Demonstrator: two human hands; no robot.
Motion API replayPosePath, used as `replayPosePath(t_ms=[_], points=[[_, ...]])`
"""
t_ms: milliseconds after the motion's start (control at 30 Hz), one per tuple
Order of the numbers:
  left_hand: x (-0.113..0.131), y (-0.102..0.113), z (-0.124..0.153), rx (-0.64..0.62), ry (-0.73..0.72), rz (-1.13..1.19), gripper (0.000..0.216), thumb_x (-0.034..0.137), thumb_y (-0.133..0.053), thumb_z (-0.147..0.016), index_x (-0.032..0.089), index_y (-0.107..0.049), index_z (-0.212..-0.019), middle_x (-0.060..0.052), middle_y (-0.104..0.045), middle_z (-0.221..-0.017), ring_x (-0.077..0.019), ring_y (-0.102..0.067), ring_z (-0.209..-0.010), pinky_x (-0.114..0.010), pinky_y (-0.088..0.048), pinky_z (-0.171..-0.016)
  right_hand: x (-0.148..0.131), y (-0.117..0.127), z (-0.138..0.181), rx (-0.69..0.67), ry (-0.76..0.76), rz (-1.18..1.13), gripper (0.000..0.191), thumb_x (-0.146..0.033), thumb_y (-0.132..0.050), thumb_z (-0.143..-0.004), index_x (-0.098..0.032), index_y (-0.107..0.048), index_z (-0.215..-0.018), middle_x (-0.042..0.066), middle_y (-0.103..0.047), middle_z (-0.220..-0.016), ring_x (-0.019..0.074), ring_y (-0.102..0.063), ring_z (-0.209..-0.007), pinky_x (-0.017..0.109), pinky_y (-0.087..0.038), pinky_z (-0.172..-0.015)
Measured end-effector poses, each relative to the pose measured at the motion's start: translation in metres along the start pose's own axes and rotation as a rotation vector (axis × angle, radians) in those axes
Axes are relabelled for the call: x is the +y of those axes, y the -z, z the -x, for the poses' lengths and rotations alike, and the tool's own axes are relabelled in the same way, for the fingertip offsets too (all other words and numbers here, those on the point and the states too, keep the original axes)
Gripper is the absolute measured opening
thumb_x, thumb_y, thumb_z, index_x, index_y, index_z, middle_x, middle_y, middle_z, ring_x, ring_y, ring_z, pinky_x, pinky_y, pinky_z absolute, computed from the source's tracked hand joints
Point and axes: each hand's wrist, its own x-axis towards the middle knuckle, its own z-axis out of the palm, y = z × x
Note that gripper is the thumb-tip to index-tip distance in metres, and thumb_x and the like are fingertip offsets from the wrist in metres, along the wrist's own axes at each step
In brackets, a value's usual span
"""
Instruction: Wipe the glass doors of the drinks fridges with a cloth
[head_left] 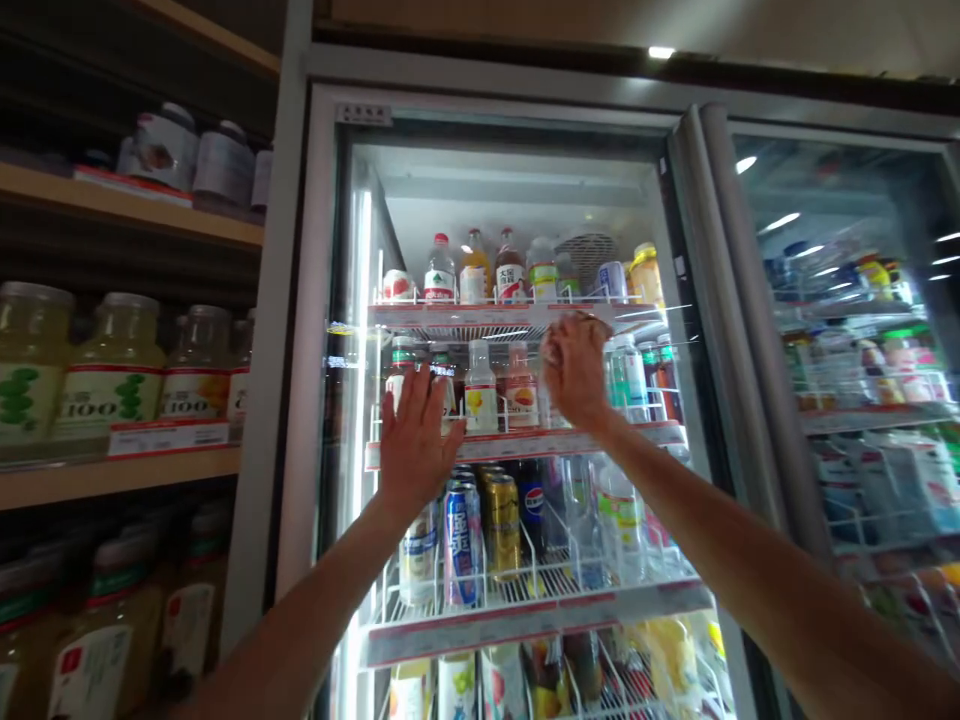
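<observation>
My left hand lies flat against the glass door of a drinks fridge, fingers stretched upward and slightly apart. It covers part of the middle row of bottles behind the glass. Higher and to the right, my right hand is at the same door, its fingers curled and smeared by motion. Something may be bunched under those fingers, but I cannot make it out. Between the two hands, a clear bottle with a yellow fruit label and a pink drink bottle show through the glass.
Wooden shelves with juice jars stand at the left. A metal door edge divides this fridge from a second glass door on the right. Inside, wire shelves carry cans, including a blue one and a gold one.
</observation>
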Motion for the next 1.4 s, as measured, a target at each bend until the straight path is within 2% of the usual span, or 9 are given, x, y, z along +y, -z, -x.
replayPosePath(t_ms=[133,333,533,667,733,900,1100,1267,1400], points=[[0.027,-0.016,0.015,-0.007,0.031,0.030,0.057,0.044,-0.040,-0.088,0.018,-0.033,-0.138,-0.012,-0.029,-0.147,-0.0257,-0.020,-0.138,-0.048,-0.014,-0.112,-0.003,0.004,0.040,-0.196,0.314,-0.056,0.043,-0.026,-0.038,-0.088,-0.022,-0.043,-0.131,0.003,-0.039,-0.141,0.0199,-0.023,-0.136,0.045,-0.019,-0.113],[0.038,-0.022,0.021,0.007,0.063,-0.040,0.062,0.045,-0.038,-0.089,0.017,-0.024,-0.142,-0.013,-0.022,-0.149,-0.0282,-0.016,-0.139,-0.052,-0.012,-0.112,0.062,0.019,0.064,0.143,-0.380,0.163,0.048,-0.028,-0.034,-0.087,-0.014,-0.043,-0.132,0.015,-0.038,-0.140,0.0317,-0.029,-0.132,0.058,-0.026,-0.102],[0.044,-0.023,0.024,0.027,0.061,-0.069,0.065,0.043,-0.041,-0.088,0.019,-0.017,-0.144,-0.013,-0.023,-0.149,-0.0280,-0.017,-0.139,-0.052,-0.012,-0.112,0.043,0.024,0.093,-0.089,0.113,0.046,0.044,-0.029,-0.041,-0.087,-0.027,-0.045,-0.130,0.005,-0.038,-0.142,0.0256,-0.025,-0.136,0.051,-0.025,-0.107],[0.060,-0.029,0.034,0.003,0.080,-0.081,0.066,0.043,-0.041,-0.088,0.019,-0.015,-0.144,-0.014,-0.020,-0.150,-0.0288,-0.013,-0.140,-0.053,-0.012,-0.111,0.074,0.030,0.095,0.108,-0.325,0.134,0.047,-0.031,-0.035,-0.089,-0.019,-0.042,-0.134,0.014,-0.038,-0.141,0.0314,-0.028,-0.133,0.059,-0.024,-0.103],[0.068,-0.031,0.037,-0.005,0.095,-0.080,0.067,0.043,-0.041,-0.088,0.019,-0.014,-0.144,-0.013,-0.019,-0.150,-0.0289,-0.013,-0.140,-0.054,-0.011,-0.111,0.064,0.027,0.098,0.102,-0.359,0.103,0.050,-0.031,-0.035,-0.088,-0.016,-0.040,-0.135,0.016,-0.035,-0.142,0.0329,-0.024,-0.135,0.060,-0.023,-0.103],[0.069,-0.028,0.045,0.009,0.096,-0.102,0.068,0.043,-0.044,-0.087,0.020,-0.014,-0.144,-0.012,-0.022,-0.150,-0.0270,-0.016,-0.139,-0.051,-0.014,-0.111,0.015,0.025,0.121,-0.132,0.086,-0.049,0.043,-0.028,-0.041,-0.087,-0.026,-0.047,-0.129,0.005,-0.037,-0.143,0.0256,-0.020,-0.137,0.051,-0.023,-0.109],[0.065,-0.022,0.067,-0.022,0.101,-0.129,0.065,0.040,-0.043,-0.088,0.019,-0.017,-0.144,-0.013,-0.023,-0.149,-0.0264,-0.018,-0.139,-0.050,-0.012,-0.112,0.035,0.025,0.126,0.115,-0.388,0.087,0.051,-0.030,-0.038,-0.087,-0.014,-0.040,-0.136,0.017,-0.033,-0.143,0.0354,-0.022,-0.135,0.062,-0.023,-0.102],[0.058,-0.015,0.079,-0.023,0.094,-0.121,0.064,0.040,-0.044,-0.088,0.019,-0.019,-0.143,-0.013,-0.025,-0.148,-0.0252,-0.018,-0.139,-0.049,-0.013,-0.112,-0.037,0.013,0.147,-0.136,0.064,-0.133,0.049,-0.026,-0.042,-0.085,-0.027,-0.041,-0.134,0.006,-0.037,-0.143,0.0269,-0.021,-0.137,0.054,-0.022,-0.109],[0.036,0.000,0.103,-0.034,0.138,-0.156,0.066,0.041,-0.043,-0.088,0.020,-0.014,-0.144,-0.012,-0.021,-0.149,-0.0251,-0.017,-0.139,-0.051,-0.012,-0.112,-0.024,0.014,0.143,0.043,-0.198,0.003,0.050,-0.027,-0.039,-0.087,-0.025,-0.037,-0.137,0.010,-0.039,-0.141,0.0307,-0.028,-0.134,0.059,-0.025,-0.104]])
